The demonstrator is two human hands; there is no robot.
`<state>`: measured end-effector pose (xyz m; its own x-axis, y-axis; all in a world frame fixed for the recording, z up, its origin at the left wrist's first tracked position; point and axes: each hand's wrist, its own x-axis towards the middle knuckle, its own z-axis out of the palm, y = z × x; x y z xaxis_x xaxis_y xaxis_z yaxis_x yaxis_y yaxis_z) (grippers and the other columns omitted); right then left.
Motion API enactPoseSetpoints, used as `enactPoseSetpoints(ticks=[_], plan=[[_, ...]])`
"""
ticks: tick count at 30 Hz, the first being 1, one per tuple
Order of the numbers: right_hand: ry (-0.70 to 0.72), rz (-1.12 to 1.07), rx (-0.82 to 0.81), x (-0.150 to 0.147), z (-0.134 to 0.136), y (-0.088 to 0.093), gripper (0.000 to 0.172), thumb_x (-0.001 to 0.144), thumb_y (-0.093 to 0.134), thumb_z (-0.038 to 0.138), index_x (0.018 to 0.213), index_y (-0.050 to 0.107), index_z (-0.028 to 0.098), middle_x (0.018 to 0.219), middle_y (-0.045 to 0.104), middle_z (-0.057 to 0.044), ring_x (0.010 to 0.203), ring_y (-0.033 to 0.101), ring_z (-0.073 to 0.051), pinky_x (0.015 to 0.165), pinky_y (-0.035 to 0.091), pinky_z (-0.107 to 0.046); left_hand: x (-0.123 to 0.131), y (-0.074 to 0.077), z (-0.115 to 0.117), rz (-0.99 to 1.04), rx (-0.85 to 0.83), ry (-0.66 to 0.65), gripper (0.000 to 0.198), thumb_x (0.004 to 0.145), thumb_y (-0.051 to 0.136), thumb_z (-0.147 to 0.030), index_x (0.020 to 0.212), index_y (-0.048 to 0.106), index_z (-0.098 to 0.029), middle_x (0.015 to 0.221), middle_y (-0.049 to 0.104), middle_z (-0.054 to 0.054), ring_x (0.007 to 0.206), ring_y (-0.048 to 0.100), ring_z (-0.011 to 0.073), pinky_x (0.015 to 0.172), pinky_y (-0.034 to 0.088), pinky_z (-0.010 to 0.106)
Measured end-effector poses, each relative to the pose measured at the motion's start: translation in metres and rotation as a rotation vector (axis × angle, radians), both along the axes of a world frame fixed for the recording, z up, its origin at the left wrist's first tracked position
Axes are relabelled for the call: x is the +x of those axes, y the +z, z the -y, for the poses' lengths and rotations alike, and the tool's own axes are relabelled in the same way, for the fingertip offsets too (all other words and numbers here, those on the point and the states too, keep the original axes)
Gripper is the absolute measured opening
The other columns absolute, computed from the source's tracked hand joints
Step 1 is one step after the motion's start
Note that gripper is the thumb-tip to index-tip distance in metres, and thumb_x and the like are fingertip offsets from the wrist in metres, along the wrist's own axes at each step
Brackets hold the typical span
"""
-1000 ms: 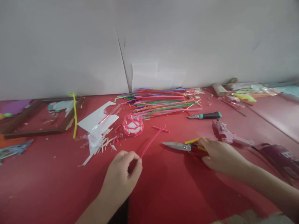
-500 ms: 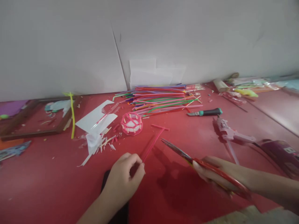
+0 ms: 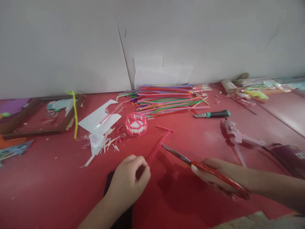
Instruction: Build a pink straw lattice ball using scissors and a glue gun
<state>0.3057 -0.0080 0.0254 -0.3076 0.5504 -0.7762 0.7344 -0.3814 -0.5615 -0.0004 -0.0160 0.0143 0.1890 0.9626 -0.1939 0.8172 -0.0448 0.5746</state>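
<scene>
My left hand (image 3: 133, 175) is closed in a pinch on the lower end of a pink pipe cleaner (image 3: 154, 153). The stem slants up and right, bent near its top. A short pink piece (image 3: 165, 128) lies just beyond that end; whether they are joined I cannot tell. In my right hand (image 3: 219, 175) are red-handled scissors (image 3: 177, 153), their blade tips at the pipe cleaner's middle. Behind, a small round pink frame (image 3: 136, 124) with short wooden posts and a white base stands on the red table (image 3: 190, 203).
A heap of coloured pipe cleaners (image 3: 166, 98) lies by the wall. To the right are a utility knife (image 3: 214, 114) and a glue gun (image 3: 238, 136). Cut white paper (image 3: 100, 116), wooden scraps and a brown frame (image 3: 33, 135) lie left. A dark flat object (image 3: 124, 216) sits beneath my left wrist.
The scissors have moved left, bringing their tips from beside the pink pipe cleaner up against it. My left hand keeps its pinch; the whole view has shifted slightly.
</scene>
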Motion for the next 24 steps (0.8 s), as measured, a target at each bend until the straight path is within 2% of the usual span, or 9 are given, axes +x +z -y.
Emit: enactPoseSetpoints(ticks=[3,10,17,24], plan=[[0.002,0.032,-0.045,-0.009,-0.002,0.010,0.058,0.086,0.046,0.077,0.071,0.044,0.020,0.045,0.041,0.006,0.036,0.037,-0.005,0.035,0.034,-0.015,0.001,0.001,0.000,-0.002,0.001,-0.005,0.023,0.086,0.042,-0.034,0.070,0.054,-0.021,0.072,0.059,0.002,0.071,0.058,0.0199,0.067,0.039,0.032],[0.008,0.050,-0.017,-0.011,-0.003,0.012,0.063,0.086,0.039,0.081,0.074,0.047,0.020,0.043,0.043,0.005,0.034,0.038,-0.007,0.034,0.033,-0.017,0.003,0.003,-0.001,-0.019,-0.004,-0.006,0.021,0.085,0.043,-0.032,0.068,0.050,-0.021,0.069,0.055,0.001,0.068,0.056,0.0186,0.064,0.036,0.030],[0.039,0.089,-0.019,-0.018,-0.005,0.024,0.061,0.084,0.045,0.080,0.069,0.044,0.020,0.040,0.042,0.005,0.030,0.035,-0.006,0.031,0.024,-0.016,0.003,0.002,-0.001,-0.044,0.006,-0.012,0.021,0.086,0.043,-0.031,0.069,0.049,-0.021,0.069,0.054,0.001,0.067,0.055,0.0184,0.063,0.035,0.030],[0.048,0.075,-0.030,-0.018,-0.010,0.022,0.064,0.083,0.043,0.082,0.068,0.045,0.020,0.038,0.043,0.005,0.029,0.040,-0.008,0.031,0.030,-0.017,0.004,0.001,-0.002,-0.072,0.016,-0.026,0.021,0.086,0.043,-0.030,0.067,0.047,-0.021,0.067,0.050,0.000,0.066,0.053,0.0181,0.063,0.033,0.029]])
